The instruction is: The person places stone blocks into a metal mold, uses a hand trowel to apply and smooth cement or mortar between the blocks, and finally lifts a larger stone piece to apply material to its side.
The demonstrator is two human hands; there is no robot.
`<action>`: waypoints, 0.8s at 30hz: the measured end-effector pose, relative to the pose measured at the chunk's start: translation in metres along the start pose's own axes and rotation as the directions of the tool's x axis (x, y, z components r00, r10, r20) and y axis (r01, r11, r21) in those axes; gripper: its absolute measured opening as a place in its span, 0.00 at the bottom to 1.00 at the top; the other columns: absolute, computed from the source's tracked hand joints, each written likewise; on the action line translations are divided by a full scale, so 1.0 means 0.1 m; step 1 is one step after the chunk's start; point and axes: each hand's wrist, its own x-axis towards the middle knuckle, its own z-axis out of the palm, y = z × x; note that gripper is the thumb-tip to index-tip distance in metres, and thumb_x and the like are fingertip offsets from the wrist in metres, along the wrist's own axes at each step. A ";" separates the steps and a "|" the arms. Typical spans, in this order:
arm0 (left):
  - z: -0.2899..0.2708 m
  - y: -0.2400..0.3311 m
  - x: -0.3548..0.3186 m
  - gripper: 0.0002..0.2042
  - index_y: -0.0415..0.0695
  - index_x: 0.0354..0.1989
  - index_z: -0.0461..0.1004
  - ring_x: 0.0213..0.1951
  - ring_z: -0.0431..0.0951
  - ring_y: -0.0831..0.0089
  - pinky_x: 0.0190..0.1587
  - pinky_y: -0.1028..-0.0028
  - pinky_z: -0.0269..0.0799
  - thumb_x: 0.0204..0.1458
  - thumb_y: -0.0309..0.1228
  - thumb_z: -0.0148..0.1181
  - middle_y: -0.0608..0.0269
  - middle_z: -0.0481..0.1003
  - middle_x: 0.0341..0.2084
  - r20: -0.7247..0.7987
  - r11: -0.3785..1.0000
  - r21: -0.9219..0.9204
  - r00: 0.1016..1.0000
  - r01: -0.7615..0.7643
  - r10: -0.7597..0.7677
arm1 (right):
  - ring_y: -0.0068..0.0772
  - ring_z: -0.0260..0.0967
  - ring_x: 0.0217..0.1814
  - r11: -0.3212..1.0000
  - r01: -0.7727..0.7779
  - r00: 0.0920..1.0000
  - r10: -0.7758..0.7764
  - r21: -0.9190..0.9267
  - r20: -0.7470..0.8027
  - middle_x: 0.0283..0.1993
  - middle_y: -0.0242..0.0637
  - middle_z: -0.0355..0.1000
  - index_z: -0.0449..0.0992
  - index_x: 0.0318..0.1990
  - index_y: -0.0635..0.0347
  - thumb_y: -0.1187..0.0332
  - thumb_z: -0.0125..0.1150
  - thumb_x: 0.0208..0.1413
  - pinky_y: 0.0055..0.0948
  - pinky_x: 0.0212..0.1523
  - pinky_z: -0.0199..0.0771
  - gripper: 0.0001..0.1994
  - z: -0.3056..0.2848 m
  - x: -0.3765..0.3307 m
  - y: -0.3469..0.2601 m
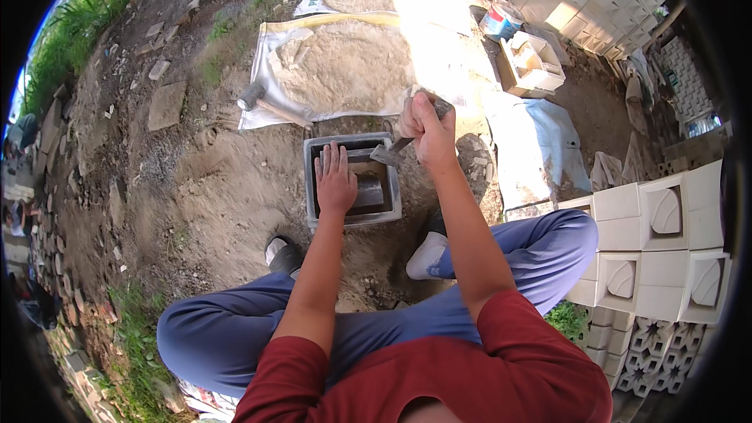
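Observation:
On the ground between my feet stands a grey rectangular box mould (356, 220), with a smaller recessed form inside it. My left hand (335, 184) lies over its left part, fingers stretched out and palm down. Fingers of my right hand (431, 135) are wrapped round a flat-bladed hand tool (385, 156), whose grey blade points down-left at the mould's right rim. Whether the blade touches the rim I cannot tell. Just beyond the mould, a mallet (251, 96) with a grey head and pale handle rests on the near-left edge of a sack sheet.
Sandy powder (352, 63) is heaped on the white sheet ahead, partly in glaring sun. At the right are a light-blue sheet (540, 137), a white box (534, 63), a paint bucket (501, 19) and stacked pale blocks (666, 219). Flat stones (167, 105) lie left.

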 end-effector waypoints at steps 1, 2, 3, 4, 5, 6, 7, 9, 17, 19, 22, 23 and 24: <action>-0.01 -0.06 -0.02 0.33 0.40 0.73 0.58 0.77 0.49 0.54 0.77 0.52 0.40 0.58 0.36 0.50 0.48 0.51 0.76 0.001 1.000 -0.006 1.000 0.003 -0.003 | 0.16 0.46 0.20 0.998 -0.066 0.995 0.065 0.022 0.069 0.20 0.21 0.54 0.63 0.24 0.56 0.64 0.55 0.71 0.23 0.22 0.46 0.19 -0.02 -0.01 -0.02; -0.02 -0.12 -0.03 0.32 0.39 0.73 0.59 0.77 0.49 0.53 0.77 0.52 0.41 0.59 0.37 0.50 0.48 0.51 0.76 -0.044 0.998 -0.014 0.997 0.066 -0.066 | 0.16 0.47 0.20 0.993 -0.109 0.981 0.100 0.046 0.169 0.20 0.23 0.55 0.64 0.25 0.58 0.65 0.55 0.70 0.24 0.22 0.46 0.18 -0.09 -0.02 0.05; -0.01 -0.15 -0.05 0.31 0.39 0.72 0.60 0.77 0.49 0.53 0.77 0.52 0.41 0.60 0.37 0.49 0.48 0.52 0.76 -0.088 0.991 -0.025 0.987 0.129 -0.131 | 0.16 0.47 0.20 0.992 -0.115 0.979 0.106 0.042 0.172 0.20 0.23 0.55 0.64 0.25 0.58 0.65 0.55 0.70 0.24 0.22 0.46 0.18 -0.11 -0.07 0.12; -0.02 -0.14 -0.06 0.30 0.39 0.71 0.62 0.76 0.49 0.51 0.77 0.52 0.41 0.60 0.38 0.49 0.46 0.52 0.75 -0.101 0.988 -0.035 0.983 0.154 -0.156 | 0.16 0.47 0.20 0.990 -0.137 0.972 0.128 0.030 0.199 0.21 0.23 0.56 0.66 0.26 0.59 0.66 0.54 0.70 0.24 0.22 0.47 0.16 -0.10 -0.13 0.20; -0.02 -0.10 -0.07 0.30 0.39 0.71 0.62 0.76 0.49 0.51 0.77 0.52 0.41 0.60 0.38 0.49 0.46 0.52 0.75 -0.100 0.986 -0.040 0.981 0.164 -0.167 | 0.16 0.47 0.21 0.987 -0.160 0.962 0.152 0.016 0.225 0.21 0.24 0.57 0.68 0.28 0.60 0.68 0.54 0.70 0.24 0.22 0.47 0.15 -0.15 -0.18 0.30; -0.02 -0.06 -0.07 0.30 0.39 0.71 0.62 0.76 0.49 0.50 0.76 0.51 0.41 0.60 0.38 0.49 0.45 0.52 0.75 -0.116 0.981 -0.053 0.975 0.187 -0.192 | 0.17 0.49 0.21 0.983 -0.181 0.939 0.160 0.039 0.306 0.22 0.26 0.60 0.72 0.31 0.63 0.71 0.54 0.68 0.24 0.22 0.49 0.10 -0.26 -0.19 0.41; -0.03 -0.07 -0.08 0.31 0.39 0.72 0.61 0.76 0.49 0.49 0.76 0.49 0.40 0.60 0.39 0.49 0.44 0.51 0.76 -0.131 0.975 -0.060 0.966 0.214 -0.221 | 0.17 0.49 0.21 0.980 -0.194 0.933 0.171 0.041 0.316 0.22 0.26 0.60 0.72 0.31 0.63 0.71 0.54 0.68 0.24 0.22 0.49 0.10 -0.23 -0.20 0.48; -0.03 -0.07 -0.10 0.31 0.39 0.72 0.60 0.77 0.48 0.49 0.75 0.46 0.40 0.61 0.40 0.49 0.44 0.50 0.76 -0.169 0.937 -0.020 0.922 0.349 -0.347 | 0.21 0.46 0.21 0.982 -0.166 0.951 0.184 -0.091 0.250 0.20 0.27 0.54 0.67 0.26 0.62 0.66 0.54 0.68 0.28 0.24 0.49 0.16 -0.18 -0.29 0.63; 0.03 -0.04 -0.03 0.33 0.41 0.74 0.56 0.76 0.50 0.49 0.72 0.40 0.43 0.63 0.44 0.49 0.46 0.51 0.75 -0.158 0.758 0.036 0.753 0.651 -0.639 | 0.16 0.62 0.27 0.974 -0.124 0.964 0.163 -0.192 0.209 0.29 0.31 0.70 0.76 0.38 0.63 0.72 0.63 0.65 0.24 0.27 0.63 0.04 -0.61 -0.26 1.31; 0.06 -0.03 -0.01 0.33 0.40 0.73 0.57 0.74 0.55 0.50 0.70 0.41 0.49 0.62 0.44 0.50 0.47 0.55 0.74 -0.138 0.766 -0.068 0.755 0.639 -0.641 | 0.17 0.63 0.28 0.928 -0.123 0.979 0.171 -0.351 0.111 0.30 0.31 0.71 0.77 0.38 0.62 0.70 0.66 0.63 0.23 0.29 0.65 0.05 -0.69 -0.19 1.46; 0.08 -0.11 -0.03 0.32 0.40 0.72 0.58 0.70 0.61 0.50 0.68 0.44 0.55 0.62 0.43 0.51 0.49 0.61 0.71 -0.198 0.774 -0.020 0.756 0.633 -0.624 | 0.17 0.64 0.29 0.939 -0.266 0.937 0.304 -0.218 0.169 0.29 0.30 0.72 0.79 0.36 0.62 0.69 0.67 0.62 0.23 0.30 0.67 0.06 -0.61 -0.10 1.37; 0.08 -0.12 -0.04 0.32 0.40 0.72 0.58 0.70 0.61 0.50 0.68 0.44 0.55 0.62 0.43 0.51 0.49 0.61 0.71 -0.199 0.769 -0.018 0.752 0.639 -0.629 | 0.17 0.64 0.29 0.938 -0.270 0.935 0.309 -0.217 0.174 0.29 0.30 0.72 0.79 0.36 0.62 0.69 0.67 0.62 0.23 0.30 0.67 0.06 -0.56 -0.11 1.36; 0.07 -0.13 -0.06 0.32 0.40 0.72 0.59 0.69 0.63 0.51 0.67 0.46 0.56 0.61 0.42 0.51 0.48 0.63 0.69 -0.203 0.772 -0.028 0.753 0.635 -0.626 | 0.17 0.65 0.29 0.932 -0.266 0.945 0.303 -0.245 0.126 0.28 0.29 0.72 0.80 0.35 0.63 0.69 0.67 0.62 0.24 0.31 0.68 0.07 -0.48 -0.14 1.35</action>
